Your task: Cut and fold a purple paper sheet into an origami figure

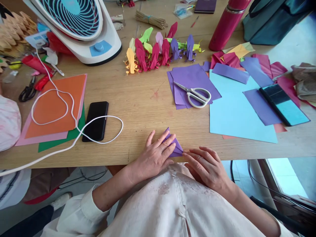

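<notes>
A small piece of folded purple paper (178,149) lies at the table's front edge, with creased layers and a point at the top. My left hand (156,152) rests flat over its left side, fingers spread and pressing it down. At the paper's right corner, the fingertips of my right hand (206,166) close on the tip; the thumb is mostly hidden. Beyond my hands, white-handled scissors (197,96) lie on a stack of purple sheets (195,74). Several folded paper figures (155,56) in red, purple, green and orange stand farther back.
On the left are a black phone (95,120), a white cable (116,141), orange paper (56,105) and a fan (106,36). Light blue paper (237,115), another phone (283,105) and a red bottle (225,29) are on the right. Another person's sleeve (8,123) shows at far left.
</notes>
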The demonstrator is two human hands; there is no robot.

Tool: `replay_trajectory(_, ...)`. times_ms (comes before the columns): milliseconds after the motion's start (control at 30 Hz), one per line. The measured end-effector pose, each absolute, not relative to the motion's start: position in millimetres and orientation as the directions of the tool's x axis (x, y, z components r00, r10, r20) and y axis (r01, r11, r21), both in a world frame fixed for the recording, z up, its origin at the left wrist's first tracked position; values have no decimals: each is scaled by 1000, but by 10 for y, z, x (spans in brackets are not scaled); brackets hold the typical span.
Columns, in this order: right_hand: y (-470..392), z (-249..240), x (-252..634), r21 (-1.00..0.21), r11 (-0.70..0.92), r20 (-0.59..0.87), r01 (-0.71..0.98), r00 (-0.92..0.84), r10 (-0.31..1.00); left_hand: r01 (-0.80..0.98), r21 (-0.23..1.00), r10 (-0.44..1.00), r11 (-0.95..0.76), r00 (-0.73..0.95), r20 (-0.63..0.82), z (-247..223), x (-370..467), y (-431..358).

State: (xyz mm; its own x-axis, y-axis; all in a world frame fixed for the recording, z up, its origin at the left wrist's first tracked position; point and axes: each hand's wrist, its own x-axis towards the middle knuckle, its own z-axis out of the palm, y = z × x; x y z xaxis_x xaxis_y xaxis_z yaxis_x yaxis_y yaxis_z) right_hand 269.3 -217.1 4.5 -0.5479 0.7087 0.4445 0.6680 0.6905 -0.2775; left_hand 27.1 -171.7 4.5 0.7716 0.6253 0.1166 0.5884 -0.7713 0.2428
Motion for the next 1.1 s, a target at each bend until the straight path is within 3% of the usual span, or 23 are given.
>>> replay_trajectory(200, -2191, -131, 2626, -217, 710, 388, 669, -609, 692, 609, 98, 616, -787, 767, 178, -95, 240, -1909)
replay_trajectory(333, -2213, -246, 2591, -262, 711, 457, 653, -565, 687, 627, 21, 611, -778, 750, 253, -134, 194, -1977)
replay_trajectory(600, -2217, -260, 2606, -290, 779, 481, 556, -619, 621, 572, 49, 527, -819, 715, 461, -127, 112, -2000)
replay_trajectory(733, -2001, -129, 2590, -296, 798, 565, 525, -577, 589, 574, 60, 548, -817, 739, 392, 8, 120, -1782)
replay_trajectory(967, -1177, 238, 2552, -286, 759, 655, 585, -459, 601, 660, 50, 608, -749, 656, 448, 314, 219, -886)
replay_trajectory(1100, -716, 317, 2527, -234, 797, 740, 557, -429, 518, 709, 124, 678, -694, 586, 443, 276, 235, -552)
